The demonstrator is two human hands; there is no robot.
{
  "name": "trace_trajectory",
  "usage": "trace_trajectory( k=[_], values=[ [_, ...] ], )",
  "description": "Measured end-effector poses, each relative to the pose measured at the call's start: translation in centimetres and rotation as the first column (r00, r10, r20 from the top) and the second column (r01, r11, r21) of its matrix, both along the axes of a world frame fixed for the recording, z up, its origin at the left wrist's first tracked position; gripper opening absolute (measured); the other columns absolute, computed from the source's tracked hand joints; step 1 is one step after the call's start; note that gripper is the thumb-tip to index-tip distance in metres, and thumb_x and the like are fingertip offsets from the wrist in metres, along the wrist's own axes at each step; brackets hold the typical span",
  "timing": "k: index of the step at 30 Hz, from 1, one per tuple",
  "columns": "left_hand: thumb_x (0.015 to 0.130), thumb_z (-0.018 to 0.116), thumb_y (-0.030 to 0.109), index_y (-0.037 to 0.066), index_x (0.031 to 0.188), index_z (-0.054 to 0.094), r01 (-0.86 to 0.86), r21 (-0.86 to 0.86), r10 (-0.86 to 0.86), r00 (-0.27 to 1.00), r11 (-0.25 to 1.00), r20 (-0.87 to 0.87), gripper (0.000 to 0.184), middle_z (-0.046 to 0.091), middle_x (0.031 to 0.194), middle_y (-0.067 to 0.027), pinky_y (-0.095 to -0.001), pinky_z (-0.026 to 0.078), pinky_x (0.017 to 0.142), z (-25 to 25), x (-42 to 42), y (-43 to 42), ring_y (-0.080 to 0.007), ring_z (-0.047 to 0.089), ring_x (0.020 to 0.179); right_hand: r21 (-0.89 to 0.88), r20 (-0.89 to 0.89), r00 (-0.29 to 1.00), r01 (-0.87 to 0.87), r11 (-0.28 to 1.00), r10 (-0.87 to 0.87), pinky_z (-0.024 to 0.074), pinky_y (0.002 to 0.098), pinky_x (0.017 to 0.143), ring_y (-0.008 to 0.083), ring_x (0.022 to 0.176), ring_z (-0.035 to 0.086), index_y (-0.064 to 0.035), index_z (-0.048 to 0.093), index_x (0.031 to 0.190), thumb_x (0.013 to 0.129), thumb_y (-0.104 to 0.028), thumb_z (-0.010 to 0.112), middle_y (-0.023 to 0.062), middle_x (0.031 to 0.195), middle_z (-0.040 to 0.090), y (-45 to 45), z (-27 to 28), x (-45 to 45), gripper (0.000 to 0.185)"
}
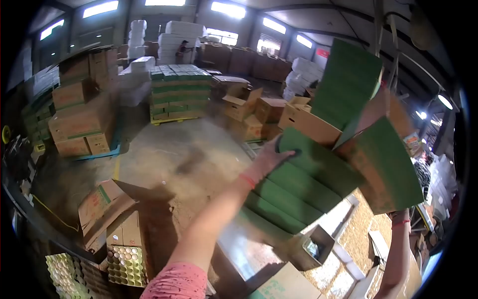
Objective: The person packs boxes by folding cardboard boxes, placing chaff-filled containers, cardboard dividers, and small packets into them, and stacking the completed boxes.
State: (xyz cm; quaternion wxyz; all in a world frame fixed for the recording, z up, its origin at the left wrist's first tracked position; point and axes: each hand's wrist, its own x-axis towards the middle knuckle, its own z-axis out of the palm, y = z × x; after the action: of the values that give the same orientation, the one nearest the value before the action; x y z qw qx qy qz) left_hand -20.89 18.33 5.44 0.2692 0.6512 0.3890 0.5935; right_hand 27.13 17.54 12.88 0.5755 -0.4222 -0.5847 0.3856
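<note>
My left hand (271, 158) grips the upper left edge of a green cardboard carton (318, 164), its thumb lying across the green face. Below it, more green cartons (289, 199) are stacked in a slanting row. At the right, my right hand (399, 218) holds the lower corner of an open cardboard box (383, 169) with green and brown sides; most of those fingers are hidden behind it. The box is tilted, and a tall green flap (346, 82) rises behind it. A brown carton (308, 124) stands just beyond the stack.
Egg trays (127, 266) with eggs sit at lower left beside an open carton (102, 209). Stacked boxes (82, 122) stand on a blue pallet at left. Farther back are a pallet of green cartons (180, 92), white stacks and a person (183, 48). A small bin (313, 246) is below.
</note>
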Motion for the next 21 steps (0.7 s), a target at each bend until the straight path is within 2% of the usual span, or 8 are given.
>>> trace_trajectory(
  k=[6, 11, 14, 16, 17, 18, 19, 21],
  values=[
    [0.081, 0.069, 0.011, 0.006, 0.149, 0.01, -0.03, 0.075, 0.029, 0.999, 0.997, 0.017, 0.091, 0.04, 0.143, -0.0203, -0.0347, 0.031, 0.108, -0.2, 0.5, -2.2, -0.0296, 0.04, 0.132, -0.22, -0.214, 0.922, -0.368, 0.903, 0.323, 0.0435, 0.0365, 0.098, 0.0232, 0.111, 0.056, 0.0003, 0.051, 0.125, 0.093, -0.042, 0.048, 0.0135, 0.122, 0.057, 6.6, -2.0, -6.0, 0.053],
    [0.083, 0.069, 0.013, 0.004, 0.149, 0.004, -0.072, 0.14, 0.044, 0.98, 0.988, 0.193, 0.093, 0.027, 0.15, -0.0199, -0.0327, 0.025, 0.112, -0.6, 0.9, -2.5, -0.0285, 0.029, 0.138, -0.11, -0.405, 0.767, -0.581, 0.806, 0.498, 0.0487, 0.039, 0.091, 0.0231, 0.104, 0.06, -0.0053, 0.055, 0.122, 0.093, -0.044, 0.05, 0.0098, 0.117, 0.061, 0.0, -2.2, -11.9, 0.049],
    [0.09, 0.061, 0.017, 0.003, 0.149, 0.003, -0.231, 0.269, 0.07, 0.864, 0.935, 0.498, 0.084, 0.008, 0.156, -0.0167, -0.0343, 0.011, 0.115, -3.4, 1.8, -6.2, -0.0249, 0.011, 0.143, -0.254, -0.528, 0.845, -0.254, 0.933, 0.087, 0.0399, 0.0446, 0.1, 0.025, 0.126, 0.044, -0.0214, 0.034, 0.144, 0.093, -0.054, 0.046, 0.0101, 0.143, 0.039, -8.4, -9.0, -3.7, 0.062],
    [0.098, 0.049, 0.031, 0.001, 0.149, 0.004, -0.261, 0.04, 0.181, 0.764, 0.964, 0.619, 0.074, 0.009, 0.155, -0.0157, -0.0344, 0.011, 0.116, -8.4, 3.1, -10.4, -0.0229, 0.01, 0.143, -0.074, -0.118, 0.954, 0.268, 0.961, -0.275, 0.0222, 0.0463, 0.112, 0.0277, 0.14, 0.025, -0.0139, 0.029, 0.147, 0.095, -0.052, 0.043, 0.0112, 0.151, 0.029, -16.2, -20.4, 8.5, 0.066],
    [0.099, 0.045, 0.036, -0.001, 0.148, 0.004, -0.2, -0.189, 0.275, 0.738, 0.961, 0.616, 0.073, 0.011, 0.154, -0.0172, -0.0355, 0.013, 0.116, -10.4, 4.5, -13.5, -0.0248, 0.011, 0.143, 0.246, 0.459, 0.597, 0.626, 0.74, -0.658, 0.0171, 0.0481, 0.114, 0.0309, 0.141, 0.022, -0.0062, 0.03, 0.145, 0.093, -0.041, 0.052, 0.0138, 0.151, 0.027, -18.4, -28.3, 19.0, 0.066],
    [0.098, 0.045, 0.04, -0.004, 0.146, 0.009, -0.161, -0.242, 0.283, 0.701, 0.957, 0.654, 0.075, 0.013, 0.153, -0.0202, -0.0371, 0.017, 0.115, -17.4, 7.4, -13.3, -0.0286, 0.016, 0.141, 0.37, 0.647, 0.17, 0.782, 0.501, -0.743, 0.0186, 0.0484, 0.114, 0.0324, 0.137, 0.026, -0.0053, 0.031, 0.144, 0.093, -0.041, 0.052, 0.0156, 0.148, 0.03, -27.6, -29.5, 16.3, 0.066],
    [0.096, 0.047, 0.044, -0.008, 0.144, 0.015, -0.23, -0.431, 0.404, 0.835, 0.873, 0.373, 0.077, 0.02, 0.149, -0.0254, -0.0391, 0.02, 0.113, -25.8, 10.9, -12.5, -0.0344, 0.025, 0.137, 0.403, 0.707, 0.038, 0.799, 0.447, -0.706, 0.0201, 0.0487, 0.113, 0.034, 0.134, 0.03, -0.0044, 0.032, 0.143, 0.093, -0.041, 0.052, 0.0175, 0.146, 0.033, -32.9, -31.1, 13.3, 0.065],
    [0.089, 0.049, 0.057, -0.011, 0.139, 0.023, -0.07, -0.601, 0.064, 0.997, 0.796, -0.031, 0.088, 0.028, 0.142, -0.0329, -0.0437, 0.023, 0.111, -35.1, 17.2, -15.2, -0.042, 0.029, 0.134, 0.473, 0.715, -0.018, 0.749, 0.464, -0.699, 0.023, 0.0493, 0.112, 0.037, 0.127, 0.038, -0.0027, 0.034, 0.141, 0.092, -0.04, 0.053, 0.0213, 0.14, 0.039, -38.0, -35.4, 9.2, 0.064]
  ],
)
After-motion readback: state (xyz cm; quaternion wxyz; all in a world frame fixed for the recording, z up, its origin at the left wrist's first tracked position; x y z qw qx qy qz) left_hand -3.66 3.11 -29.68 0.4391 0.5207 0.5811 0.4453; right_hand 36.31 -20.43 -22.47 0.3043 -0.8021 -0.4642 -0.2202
